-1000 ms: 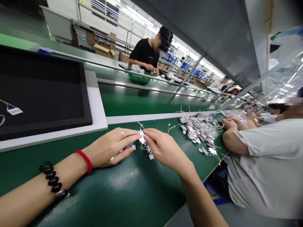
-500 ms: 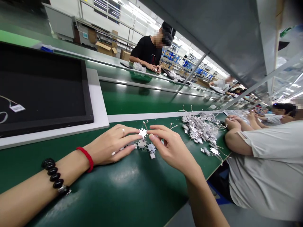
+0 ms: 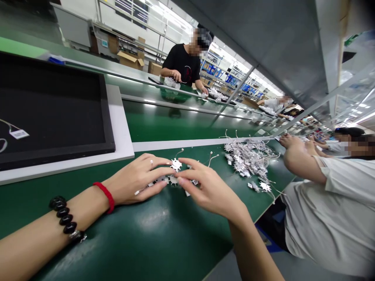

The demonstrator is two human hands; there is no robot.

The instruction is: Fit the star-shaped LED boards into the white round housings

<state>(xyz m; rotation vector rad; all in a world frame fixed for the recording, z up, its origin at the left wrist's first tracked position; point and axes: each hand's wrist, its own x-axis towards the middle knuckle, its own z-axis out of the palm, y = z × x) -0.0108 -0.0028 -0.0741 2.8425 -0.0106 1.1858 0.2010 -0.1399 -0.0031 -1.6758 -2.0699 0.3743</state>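
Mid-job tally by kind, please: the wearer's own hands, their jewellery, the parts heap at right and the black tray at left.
Bare hands, left hand and right hand: 2
Red cord bracelet: 1
Black round-bead bracelet: 1
Silver-coloured ring: 1
Heap of silvery star-shaped parts, individually uncountable: 1
Large black rectangular tray: 1
Total: 7

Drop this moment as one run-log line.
left hand: at star-shaped plate | right hand: at same plate | pile of wired star-shaped plates: view right, on green tabletop | black tray: view left
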